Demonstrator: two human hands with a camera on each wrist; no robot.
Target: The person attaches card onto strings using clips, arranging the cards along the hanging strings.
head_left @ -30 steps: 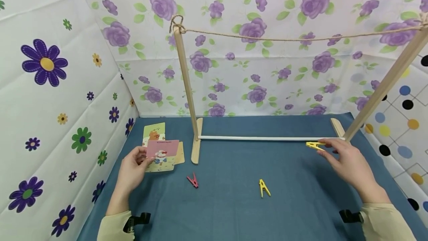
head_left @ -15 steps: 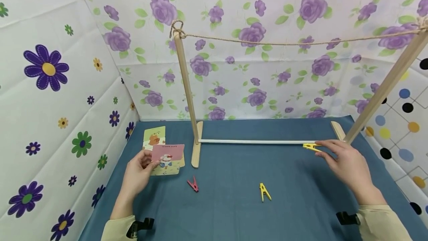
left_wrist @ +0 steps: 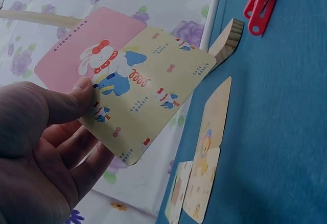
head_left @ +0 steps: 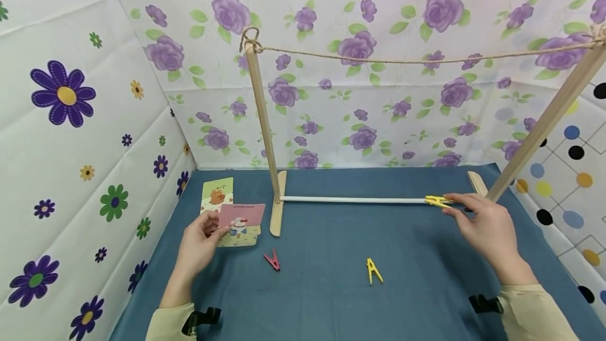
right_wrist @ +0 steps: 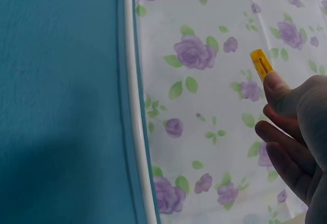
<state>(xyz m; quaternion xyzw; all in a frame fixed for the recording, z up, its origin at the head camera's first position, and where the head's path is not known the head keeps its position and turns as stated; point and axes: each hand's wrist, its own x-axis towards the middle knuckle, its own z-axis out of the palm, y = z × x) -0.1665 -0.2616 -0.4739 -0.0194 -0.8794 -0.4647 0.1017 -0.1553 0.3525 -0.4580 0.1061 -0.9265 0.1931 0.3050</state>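
My left hand pinches a pink and cream card with a cartoon rabbit between thumb and fingers, over the left of the table. Below it lie two more cards; the green one shows behind the hand, and a yellowish card shows in the left wrist view. My right hand pinches a yellow clothespin by its handle end, in front of the white rod's right part. Another yellow clothespin and a red clothespin lie on the blue cloth.
A wooden frame stands across the table: left post, right post, feet on the cloth. A white rod joins the posts low down. A twine line is tied between their tops. Flowered fabric walls enclose the table.
My left hand has moved to the right with the rabbit card, away from the cards lying on the table. My right hand has shifted slightly left with the yellow clothespin.
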